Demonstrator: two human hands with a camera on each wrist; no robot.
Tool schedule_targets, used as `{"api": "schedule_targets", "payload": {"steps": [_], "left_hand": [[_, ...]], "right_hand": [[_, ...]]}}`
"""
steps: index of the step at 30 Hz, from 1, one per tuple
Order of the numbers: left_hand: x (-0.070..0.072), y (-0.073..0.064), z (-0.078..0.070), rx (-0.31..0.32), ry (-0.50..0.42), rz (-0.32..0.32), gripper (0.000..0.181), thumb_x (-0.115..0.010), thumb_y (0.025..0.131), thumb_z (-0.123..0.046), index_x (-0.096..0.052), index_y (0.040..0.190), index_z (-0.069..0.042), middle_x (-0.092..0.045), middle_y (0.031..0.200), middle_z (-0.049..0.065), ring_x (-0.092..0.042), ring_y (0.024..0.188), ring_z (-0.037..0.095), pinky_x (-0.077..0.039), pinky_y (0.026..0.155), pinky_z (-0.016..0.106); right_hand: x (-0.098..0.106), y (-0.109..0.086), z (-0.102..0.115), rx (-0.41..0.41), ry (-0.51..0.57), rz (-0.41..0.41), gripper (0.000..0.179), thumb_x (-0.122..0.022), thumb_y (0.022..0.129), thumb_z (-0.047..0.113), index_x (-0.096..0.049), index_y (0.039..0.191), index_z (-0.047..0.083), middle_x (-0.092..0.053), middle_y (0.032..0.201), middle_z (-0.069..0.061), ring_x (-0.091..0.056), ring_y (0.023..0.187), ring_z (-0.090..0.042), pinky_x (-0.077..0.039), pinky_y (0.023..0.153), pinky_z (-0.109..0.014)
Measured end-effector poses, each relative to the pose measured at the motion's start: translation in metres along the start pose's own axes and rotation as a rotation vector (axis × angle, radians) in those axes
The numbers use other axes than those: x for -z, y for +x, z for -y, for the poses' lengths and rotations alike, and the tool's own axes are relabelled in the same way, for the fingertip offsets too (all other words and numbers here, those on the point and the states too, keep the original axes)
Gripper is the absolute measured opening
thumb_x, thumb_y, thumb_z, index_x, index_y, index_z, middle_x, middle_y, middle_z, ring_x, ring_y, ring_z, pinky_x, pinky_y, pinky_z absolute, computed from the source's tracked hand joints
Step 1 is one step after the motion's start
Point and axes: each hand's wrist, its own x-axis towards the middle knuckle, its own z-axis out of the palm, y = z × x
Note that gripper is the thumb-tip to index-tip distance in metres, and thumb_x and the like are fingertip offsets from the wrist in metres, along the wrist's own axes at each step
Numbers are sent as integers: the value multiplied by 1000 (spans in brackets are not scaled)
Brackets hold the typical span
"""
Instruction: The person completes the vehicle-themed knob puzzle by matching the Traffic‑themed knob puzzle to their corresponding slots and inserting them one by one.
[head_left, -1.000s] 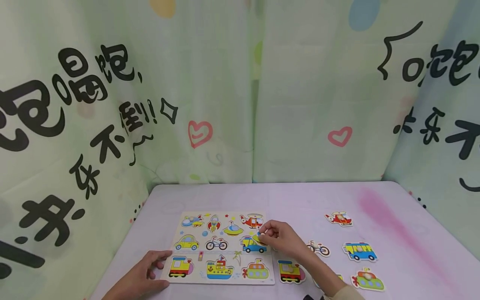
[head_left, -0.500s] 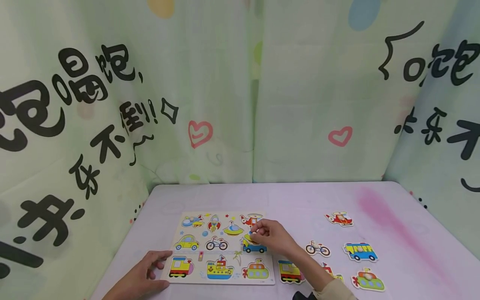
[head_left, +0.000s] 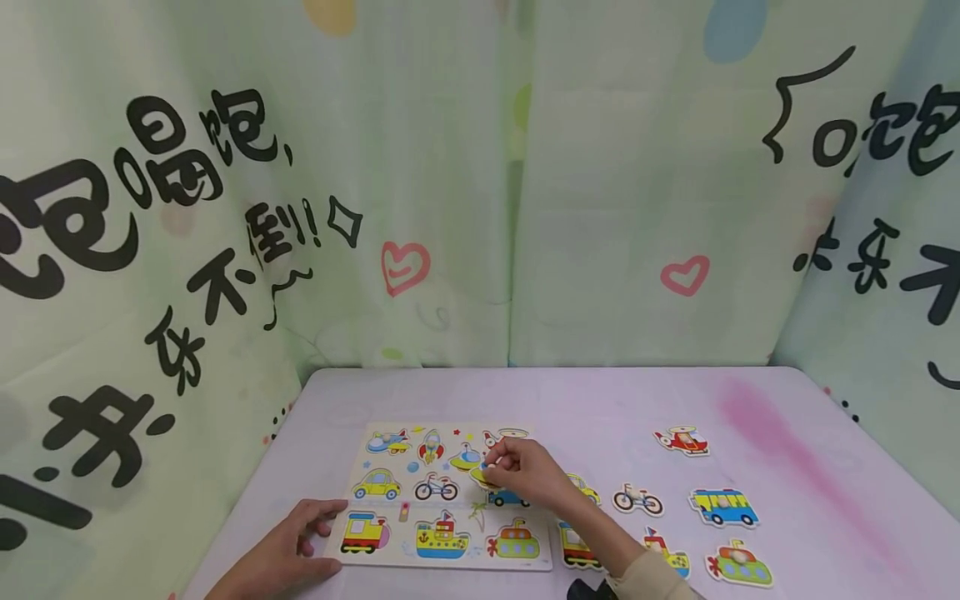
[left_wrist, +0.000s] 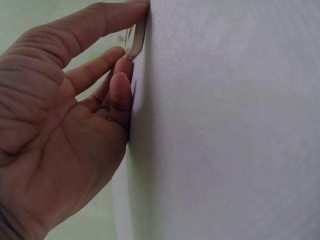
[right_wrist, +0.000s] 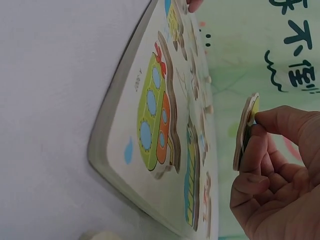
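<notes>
A picture puzzle board (head_left: 402, 546) with vehicle-shaped recesses lies on the table. My left hand (head_left: 288, 550) holds its near left corner, thumb on the front edge and index finger along the left side. In the left wrist view the board's edge (left_wrist: 136, 42) sits between thumb and fingers. Above the board, my right hand (head_left: 525, 475) pinches a yellow flying saucer puzzle piece (head_left: 480, 477). It overlaps the printed saucer's (head_left: 463, 458) right side in the head view. The right wrist view shows the piece (right_wrist: 242, 132) held edge-on, clear of the board.
Right of the board lie a helicopter piece (head_left: 682, 441), a bicycle piece (head_left: 637, 500), a bus piece (head_left: 723, 507) and a submarine piece (head_left: 740, 565). A ship piece (head_left: 667, 557), a train piece (head_left: 576, 550) and a car piece (head_left: 585, 487) are partly behind the right arm.
My right hand has moved left over the board with the saucer piece, from beside the printed bus toward the printed saucer. The left hand stays at the corner.
</notes>
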Motion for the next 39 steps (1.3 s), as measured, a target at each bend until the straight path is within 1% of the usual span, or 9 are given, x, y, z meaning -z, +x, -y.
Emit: {"api": "schedule_targets", "payload": {"steps": [3, 9, 13, 17, 20, 23, 27, 34, 39], "left_hand": [[0, 0, 1, -17, 2, 12, 80, -91, 75, -22, -52, 145, -13, -48, 113, 4, -47, 96, 20, -43, 71, 24], [1, 1, 3, -31, -3, 17, 80, -91, 75, -21, -52, 144, -12, -48, 112, 5, -47, 96, 21, -43, 71, 24], [1, 1, 4, -39, -11, 24, 80, -91, 75, -23, -53, 144, -11, -48, 112, 5, -47, 96, 21, -42, 71, 24], [2, 1, 7, -82, 3, 40, 80, -91, 76, -25, -52, 144, -9, -48, 112, 6, -46, 94, 21, -41, 71, 23], [3, 1, 7, -94, 14, 38, 80, -91, 76, -26, -52, 144, -10, -48, 112, 5, -46, 94, 21, -41, 70, 23], [2, 1, 6, -81, 18, 29, 80, -91, 76, -26, -53, 144, -11, -49, 112, 5, -47, 94, 20, -41, 70, 23], [1, 2, 5, -43, 2, 12, 80, -92, 74, -22, -54, 144, -13, -48, 112, 4, -47, 95, 21, -43, 71, 25], [-1, 3, 5, -32, -1, 4, 80, -92, 73, -20, -54, 143, -12, -48, 111, 5, -47, 95, 21, -44, 71, 26], [-1, 2, 3, -10, -1, -6, 79, -92, 73, -20, -55, 142, -13, -48, 110, 4, -47, 95, 20, -44, 71, 26]], "right_hand": [[-3, 3, 0, 0, -5, 5, 15, -75, 92, 16, -67, 99, 5, -56, 75, 1, -49, 64, -13, -39, 57, -24], [-7, 7, 1, -9, -40, 6, 14, -74, 93, 16, -67, 98, 5, -55, 75, 1, -50, 66, -14, -41, 60, -25], [-10, 9, 2, 5, -75, 1, 13, -74, 92, 15, -67, 97, 5, -55, 75, 1, -51, 67, -14, -42, 62, -25], [-14, 13, 5, 26, -119, -9, 11, -75, 91, 14, -68, 95, 6, -55, 73, 2, -51, 66, -13, -42, 64, -26], [-17, 18, 6, 33, -142, -15, 10, -75, 89, 12, -68, 93, 6, -56, 71, 2, -50, 64, -12, -41, 62, -26], [-20, 24, 6, 41, -164, -23, 9, -75, 89, 12, -68, 92, 6, -55, 71, 3, -49, 63, -11, -40, 59, -25], [-24, 32, 4, 42, -188, -25, 8, -74, 89, 12, -69, 91, 7, -53, 71, 3, -48, 63, -10, -39, 57, -24], [-28, 39, 5, -2, -240, -46, 10, -76, 89, 14, -68, 89, 8, -52, 72, 2, -47, 63, -11, -37, 57, -24], [-30, 42, 6, -34, -280, -46, 12, -77, 88, 14, -67, 88, 9, -52, 73, 1, -49, 65, -12, -37, 57, -24]]}}
